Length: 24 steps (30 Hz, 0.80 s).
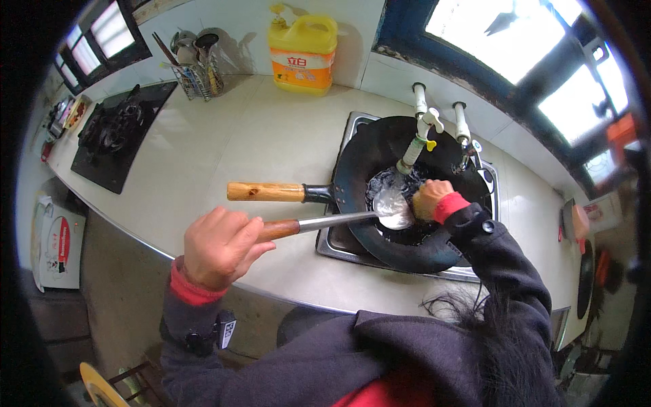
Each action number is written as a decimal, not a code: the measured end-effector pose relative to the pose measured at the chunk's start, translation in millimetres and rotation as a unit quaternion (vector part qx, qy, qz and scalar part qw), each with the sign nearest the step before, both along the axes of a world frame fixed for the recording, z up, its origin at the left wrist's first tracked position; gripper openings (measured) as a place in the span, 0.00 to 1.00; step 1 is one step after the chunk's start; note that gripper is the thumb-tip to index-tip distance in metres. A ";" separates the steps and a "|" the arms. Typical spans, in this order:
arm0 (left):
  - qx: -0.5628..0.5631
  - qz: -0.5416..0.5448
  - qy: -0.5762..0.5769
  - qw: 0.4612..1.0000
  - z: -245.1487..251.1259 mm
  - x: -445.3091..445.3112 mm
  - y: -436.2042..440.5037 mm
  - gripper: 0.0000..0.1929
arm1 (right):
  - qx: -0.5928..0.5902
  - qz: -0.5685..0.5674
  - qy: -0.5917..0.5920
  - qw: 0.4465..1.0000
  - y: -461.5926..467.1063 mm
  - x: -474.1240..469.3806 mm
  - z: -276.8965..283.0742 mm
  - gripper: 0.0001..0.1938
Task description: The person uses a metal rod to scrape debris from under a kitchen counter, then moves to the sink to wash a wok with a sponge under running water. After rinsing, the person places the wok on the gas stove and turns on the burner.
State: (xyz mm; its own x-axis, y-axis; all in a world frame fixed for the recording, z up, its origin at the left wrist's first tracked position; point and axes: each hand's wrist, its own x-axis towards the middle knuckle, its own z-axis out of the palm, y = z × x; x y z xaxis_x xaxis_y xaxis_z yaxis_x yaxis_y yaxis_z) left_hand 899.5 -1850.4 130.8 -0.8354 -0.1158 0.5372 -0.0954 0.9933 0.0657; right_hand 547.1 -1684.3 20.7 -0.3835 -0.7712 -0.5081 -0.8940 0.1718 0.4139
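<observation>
My left hand grips the wooden handle of a metal ladle, whose round head lies low in a black wok. Inside the wok, at the right of the ladle's head, my right hand holds a yellowish scrubber, partly hidden by the fingers. Water runs from a white tap onto the ladle's head and pools in the wok. The wok rests over a steel sink, and its wooden handle points left, above the ladle's handle.
A yellow detergent jug stands by the wall, with a wire utensil basket to its left. A black gas hob is at the far left of the pale countertop. A second tap stands behind the wok, under the window.
</observation>
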 end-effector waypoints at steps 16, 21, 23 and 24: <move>0.673 0.220 -0.140 0.692 -29.5 26.3 -42.1 0.18 | -0.427 -0.111 -0.368 0.819 12.6 -28.6 48.2 0.12; 0.640 0.178 -0.157 0.731 -33.0 27.5 -36.2 0.14 | -0.423 -0.112 -0.515 0.737 -7.2 -0.4 14.6 0.09; 0.616 0.172 -0.165 0.751 -33.1 27.7 -34.8 0.13 | -0.376 0.093 -0.286 0.877 -12.7 3.3 4.9 0.06; 0.610 0.179 -0.169 0.753 -33.3 28.3 -34.1 0.13 | -0.412 0.000 -0.390 0.824 -24.0 1.9 -2.5 0.06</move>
